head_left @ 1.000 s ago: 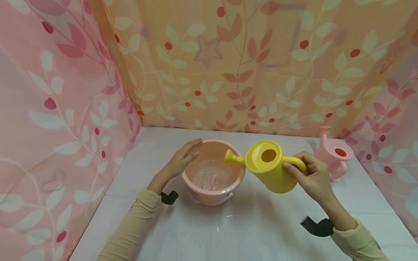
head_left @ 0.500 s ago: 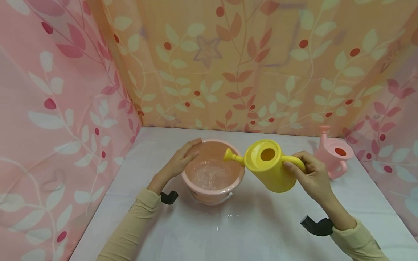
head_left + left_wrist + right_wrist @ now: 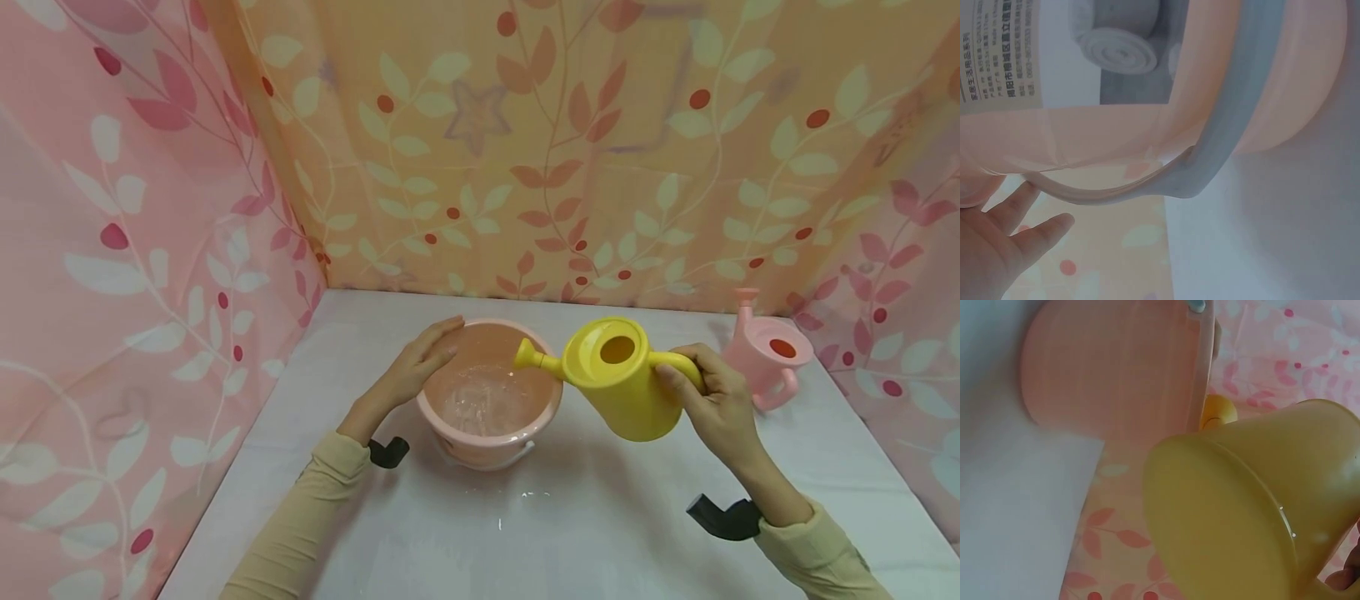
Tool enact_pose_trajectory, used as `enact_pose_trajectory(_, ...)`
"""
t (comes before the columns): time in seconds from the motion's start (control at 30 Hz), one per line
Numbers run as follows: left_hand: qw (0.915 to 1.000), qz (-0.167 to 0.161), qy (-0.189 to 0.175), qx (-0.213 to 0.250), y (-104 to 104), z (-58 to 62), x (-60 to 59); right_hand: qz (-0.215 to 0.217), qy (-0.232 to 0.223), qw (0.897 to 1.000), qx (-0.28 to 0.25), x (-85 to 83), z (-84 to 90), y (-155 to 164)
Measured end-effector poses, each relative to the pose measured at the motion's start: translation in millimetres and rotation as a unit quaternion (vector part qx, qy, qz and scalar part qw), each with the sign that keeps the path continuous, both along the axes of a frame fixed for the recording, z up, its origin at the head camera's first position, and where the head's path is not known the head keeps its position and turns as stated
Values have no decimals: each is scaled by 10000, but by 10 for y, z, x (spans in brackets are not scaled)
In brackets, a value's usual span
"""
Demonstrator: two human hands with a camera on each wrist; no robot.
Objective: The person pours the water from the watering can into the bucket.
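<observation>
- Fingers [image 3: 678, 385] of the right hand [image 3: 716, 400] curl round the handle of the yellow watering can [image 3: 615, 379], gripping it
- Can tilts left in the air, its spout over the pink bucket [image 3: 489, 400]
- Left hand [image 3: 412, 367] lies with straight, relaxed fingers [image 3: 442, 333] against the bucket's left rim
- Bucket stands on the white bench [image 3: 585, 517], holding water
- Pink watering can [image 3: 768, 354] stands near the right curtain [image 3: 885, 275]
</observation>
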State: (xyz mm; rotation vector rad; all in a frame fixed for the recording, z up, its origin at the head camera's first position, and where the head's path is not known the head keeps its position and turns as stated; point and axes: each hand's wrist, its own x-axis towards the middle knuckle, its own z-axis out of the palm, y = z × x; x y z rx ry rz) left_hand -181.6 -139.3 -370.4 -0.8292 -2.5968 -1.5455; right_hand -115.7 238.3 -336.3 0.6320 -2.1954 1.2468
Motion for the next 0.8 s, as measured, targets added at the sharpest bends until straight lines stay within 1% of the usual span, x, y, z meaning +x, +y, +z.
enact_pose_trajectory(0.13,10000,4,-10,22,2,16,8,-40,40,9999,-112,-1,-4,-13)
enact_pose_trajectory(0.43,10000,-7,15,64,5,8,9,252,251,9975,-605,-23,-41,-15)
enact_pose_trajectory(0.57,10000,-10,28,61,11,7,13,272,249,9971,-665,-19,-43,-20)
enact_pose_trajectory(0.8,10000,-17,64,63,12,6,15,210,181,9982,-534,5,-11,-32)
